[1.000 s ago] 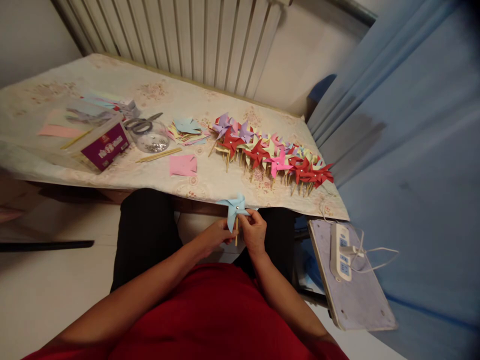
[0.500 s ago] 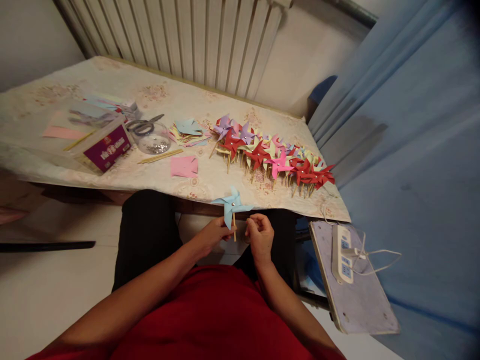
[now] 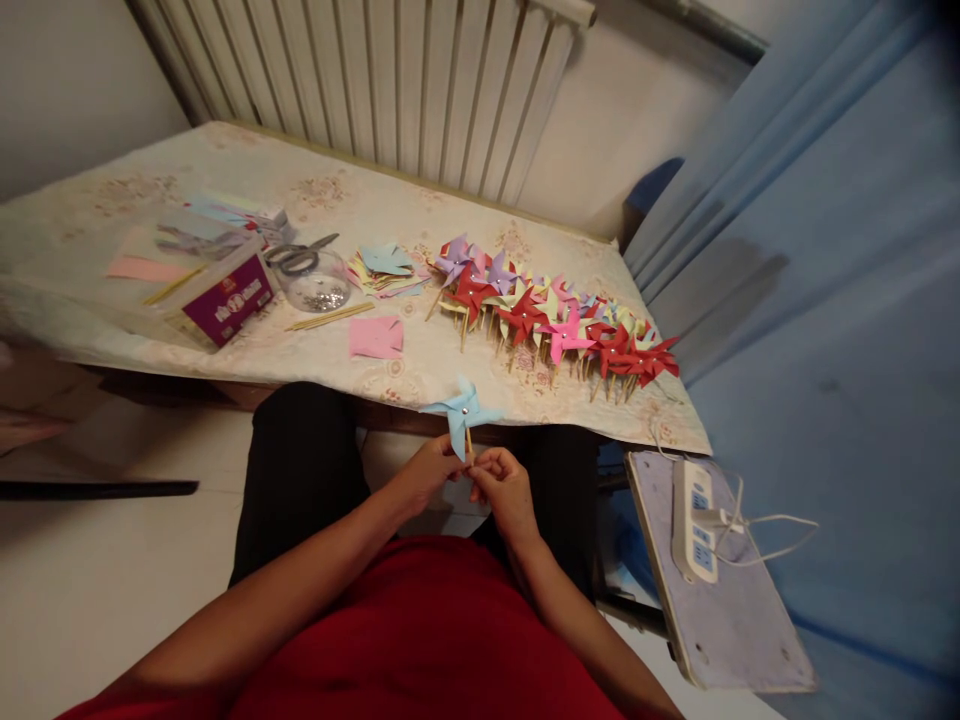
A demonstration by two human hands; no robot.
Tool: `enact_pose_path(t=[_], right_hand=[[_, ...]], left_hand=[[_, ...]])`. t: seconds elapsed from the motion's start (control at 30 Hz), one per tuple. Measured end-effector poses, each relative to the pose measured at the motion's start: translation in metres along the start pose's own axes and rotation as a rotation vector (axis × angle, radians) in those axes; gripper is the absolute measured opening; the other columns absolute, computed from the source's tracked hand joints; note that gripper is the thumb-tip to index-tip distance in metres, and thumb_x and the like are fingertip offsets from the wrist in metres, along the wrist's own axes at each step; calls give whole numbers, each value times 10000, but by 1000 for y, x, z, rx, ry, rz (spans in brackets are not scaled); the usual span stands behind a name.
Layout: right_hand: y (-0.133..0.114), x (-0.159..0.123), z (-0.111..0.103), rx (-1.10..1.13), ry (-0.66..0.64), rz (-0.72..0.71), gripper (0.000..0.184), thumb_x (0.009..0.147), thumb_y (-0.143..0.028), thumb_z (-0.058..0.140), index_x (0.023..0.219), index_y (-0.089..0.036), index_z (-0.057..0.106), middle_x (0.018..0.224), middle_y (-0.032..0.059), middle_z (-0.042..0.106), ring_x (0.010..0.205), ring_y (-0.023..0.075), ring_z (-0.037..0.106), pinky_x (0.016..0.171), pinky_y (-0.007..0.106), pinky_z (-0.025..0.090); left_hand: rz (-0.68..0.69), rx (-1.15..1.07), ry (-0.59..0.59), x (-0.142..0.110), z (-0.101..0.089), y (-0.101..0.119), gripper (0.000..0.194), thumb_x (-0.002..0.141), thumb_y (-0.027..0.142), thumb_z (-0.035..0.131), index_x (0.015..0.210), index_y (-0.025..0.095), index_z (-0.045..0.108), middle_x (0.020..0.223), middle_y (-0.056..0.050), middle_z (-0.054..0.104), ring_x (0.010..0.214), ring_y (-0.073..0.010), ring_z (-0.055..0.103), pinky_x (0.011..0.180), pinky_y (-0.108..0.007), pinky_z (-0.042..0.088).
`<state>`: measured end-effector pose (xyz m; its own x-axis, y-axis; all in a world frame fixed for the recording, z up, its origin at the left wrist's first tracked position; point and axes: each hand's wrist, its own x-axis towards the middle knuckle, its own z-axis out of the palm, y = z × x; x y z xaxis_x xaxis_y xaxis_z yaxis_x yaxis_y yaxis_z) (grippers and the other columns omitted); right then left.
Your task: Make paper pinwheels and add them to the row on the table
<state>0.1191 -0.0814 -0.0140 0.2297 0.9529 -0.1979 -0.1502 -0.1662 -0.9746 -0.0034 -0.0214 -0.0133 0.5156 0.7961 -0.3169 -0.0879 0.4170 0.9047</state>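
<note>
A light blue paper pinwheel [image 3: 463, 408] with a silvery pin at its centre stands upright over my lap, just in front of the table edge. My left hand [image 3: 433, 470] is closed around its thin wooden stick, below the blades. Fingertips of my right hand [image 3: 501, 483] pinch the lower part of the same stick, close beside the left fingers. On the table ahead lies a pink cut paper square [image 3: 376, 338]. Behind it sits a stack of cut paper squares [image 3: 386, 262] with a light blue one on top.
Rows of finished pinwheels [image 3: 529, 310] stand at the right of the table. Leftward are thin sticks [image 3: 330, 317], a clear dish of pins [image 3: 319, 292], scissors [image 3: 302, 256] and a box with a purple label [image 3: 225, 300]. A power strip [image 3: 694, 522] lies on a board at right.
My right hand has moved left and now pinches the lower stick of the blue pinwheel; before, it was apart from it. The left hand keeps its hold. The view has shifted slightly.
</note>
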Motion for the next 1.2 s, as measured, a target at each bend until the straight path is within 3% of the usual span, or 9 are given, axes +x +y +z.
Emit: enact_pose_path(t=[0.4,0.8,0.97,1.1,1.2], right_hand=[[-2,3,-5,-54,-15,-21,136,678,-253,661,742,-180,566,529,-56,577,414,85,474,422,191,309],[-5,11,-17,-89,-48,-68,74,727,-239,597,754,-178,629,508,-63,510,446,80,409,452,196,317],[-15,21,-23,-95,-122,-56,95,734,-257,592,765,-182,642,509,-55,525,436,81,398,434,196,296],[-22,31,-26,-76,-198,-70,86,722,-239,601,761,-185,654,531,-50,554,456,81,427,461,200,315],[-24,38,-23,-38,-247,-70,77,722,-236,612,753,-182,658,535,-50,560,455,76,434,480,205,323]], left_hand=[[46,-90,-80,6,-6,-8,134,610,121,593,742,147,599,680,18,567,585,-86,448,553,-223,310],[-19,-321,-121,2,-6,-2,162,644,250,683,755,147,626,694,-5,580,597,-95,467,549,-220,346],[-100,-475,-204,5,-14,2,170,617,261,678,694,148,578,631,3,537,580,-104,456,508,-217,349],[-109,-431,-322,10,-18,5,205,570,209,683,577,155,485,536,28,446,491,-76,373,448,-200,286],[-37,-336,-360,14,-20,3,158,611,210,651,604,160,501,573,14,471,502,-83,394,461,-209,308]])
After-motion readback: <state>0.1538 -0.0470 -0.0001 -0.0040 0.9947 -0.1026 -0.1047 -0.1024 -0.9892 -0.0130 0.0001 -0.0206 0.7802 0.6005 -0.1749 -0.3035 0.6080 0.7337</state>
